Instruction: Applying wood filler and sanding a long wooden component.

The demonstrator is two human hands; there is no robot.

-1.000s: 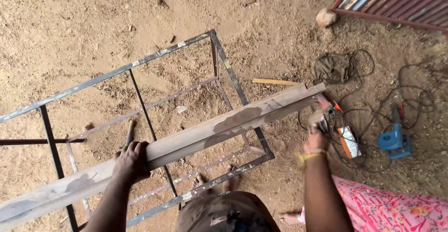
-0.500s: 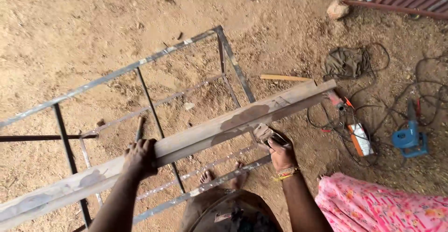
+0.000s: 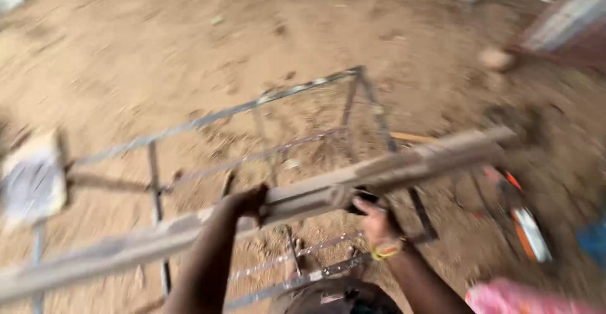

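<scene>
Pink patterned cloth [image 3: 505,296] sits at the near right edge, and something dark and rounded [image 3: 334,296] is right below me, too blurred to name. Just past it runs the near rail of a thin metal frame [image 3: 303,94], grey and patchy, its bars forming open rectangles over the dirt. My forearms reach forward over that rail. My left hand [image 3: 247,201] curls over the near edge of a long wooden plank [image 3: 404,162], fingers wrapped and clamped on it. My right hand [image 3: 374,218], a yellow band [image 3: 386,249] at the wrist, grips the plank from beneath, closed on it, with something small and dark against the fingers that I cannot make out. The plank is pale, rough and stained, lying slantwise across the frame, low at my left, higher at the right. To the right an orange and white tool [image 3: 525,225] lies on the sandy, pebbly ground [image 3: 189,49]. Farther off, a corrugated sheet [image 3: 568,17] at the top right.
</scene>
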